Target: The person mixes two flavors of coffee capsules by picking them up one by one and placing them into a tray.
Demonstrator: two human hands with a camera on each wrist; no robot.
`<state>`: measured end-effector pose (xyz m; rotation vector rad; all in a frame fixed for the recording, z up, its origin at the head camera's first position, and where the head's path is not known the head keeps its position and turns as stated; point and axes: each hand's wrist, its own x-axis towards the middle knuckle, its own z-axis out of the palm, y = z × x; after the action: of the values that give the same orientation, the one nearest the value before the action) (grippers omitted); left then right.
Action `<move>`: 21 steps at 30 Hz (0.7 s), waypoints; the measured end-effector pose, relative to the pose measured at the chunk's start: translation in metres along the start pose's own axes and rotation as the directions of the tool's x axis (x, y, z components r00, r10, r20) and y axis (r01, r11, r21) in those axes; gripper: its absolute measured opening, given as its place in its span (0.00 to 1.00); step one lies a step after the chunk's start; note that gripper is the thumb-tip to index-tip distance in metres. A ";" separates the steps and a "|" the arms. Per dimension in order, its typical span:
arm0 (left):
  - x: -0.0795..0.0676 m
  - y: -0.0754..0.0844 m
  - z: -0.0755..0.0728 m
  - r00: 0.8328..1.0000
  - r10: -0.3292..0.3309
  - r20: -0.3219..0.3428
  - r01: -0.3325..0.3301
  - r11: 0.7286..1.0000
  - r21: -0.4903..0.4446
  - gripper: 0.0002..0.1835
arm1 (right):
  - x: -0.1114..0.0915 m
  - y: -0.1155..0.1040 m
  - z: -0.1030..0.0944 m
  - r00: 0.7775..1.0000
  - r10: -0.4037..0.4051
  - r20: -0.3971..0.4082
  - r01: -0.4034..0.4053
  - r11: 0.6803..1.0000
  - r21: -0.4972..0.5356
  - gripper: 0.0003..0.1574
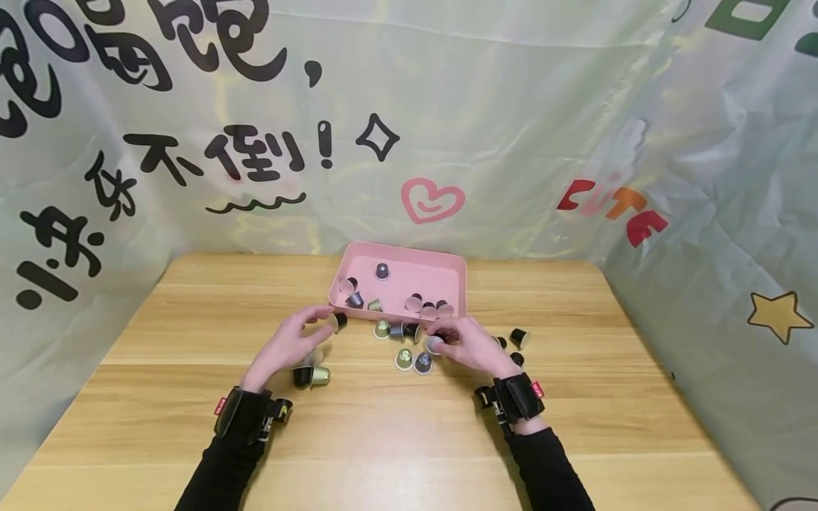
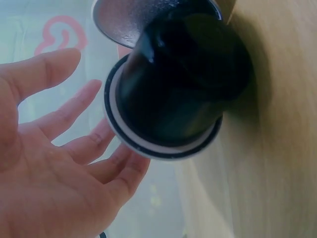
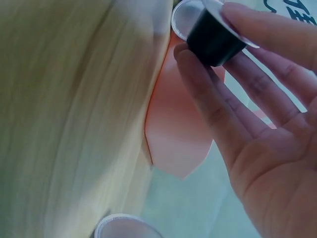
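My right hand (image 1: 469, 343) pinches a black coffee capsule (image 3: 216, 42) between thumb and fingertips, just in front of the pink tray (image 1: 409, 250). Its pale lid faces the thumb in the right wrist view. On the left, my left hand (image 1: 290, 346) reaches towards a dark capsule (image 1: 341, 321) by the tray's front left corner. Its fingers (image 2: 89, 91) are spread, and nothing shows between thumb and fingers in the left wrist view. Another black capsule (image 2: 181, 84) looms close to that camera, covering part of the view beyond the fingertips.
Several capsules lie inside the tray, among them a dark upright one (image 1: 382, 270). Before it stand a green capsule (image 1: 404, 358) and a blue-grey capsule (image 1: 423, 363). A light green capsule (image 1: 321, 376) lies near my left wrist, a black capsule (image 1: 519, 337) at right.
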<state>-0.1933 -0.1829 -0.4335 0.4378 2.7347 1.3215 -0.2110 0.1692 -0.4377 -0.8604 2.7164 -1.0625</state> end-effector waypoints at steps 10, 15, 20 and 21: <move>0.000 -0.003 0.001 0.995 -0.034 0.094 0.033 0.999 0.009 0.27 | 0.000 -0.001 0.000 1.000 0.010 0.019 -0.009 0.998 -0.063 0.14; 0.000 -0.004 0.002 0.994 -0.013 0.113 0.010 1.000 0.025 0.28 | 0.000 -0.002 0.000 1.000 0.013 0.018 -0.012 0.998 -0.068 0.14; 0.000 -0.003 0.002 0.989 -0.019 0.144 0.015 1.000 0.025 0.30 | -0.001 -0.004 -0.002 1.000 0.009 0.017 -0.008 0.999 -0.045 0.15; 0.000 -0.002 0.002 0.988 -0.022 0.150 0.019 1.000 0.023 0.30 | -0.001 -0.004 -0.003 1.000 0.004 0.016 -0.004 0.999 -0.035 0.15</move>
<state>-0.1936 -0.1824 -0.4370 0.4881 2.6244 1.2028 -0.2089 0.1694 -0.4336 -0.8646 2.7303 -1.0053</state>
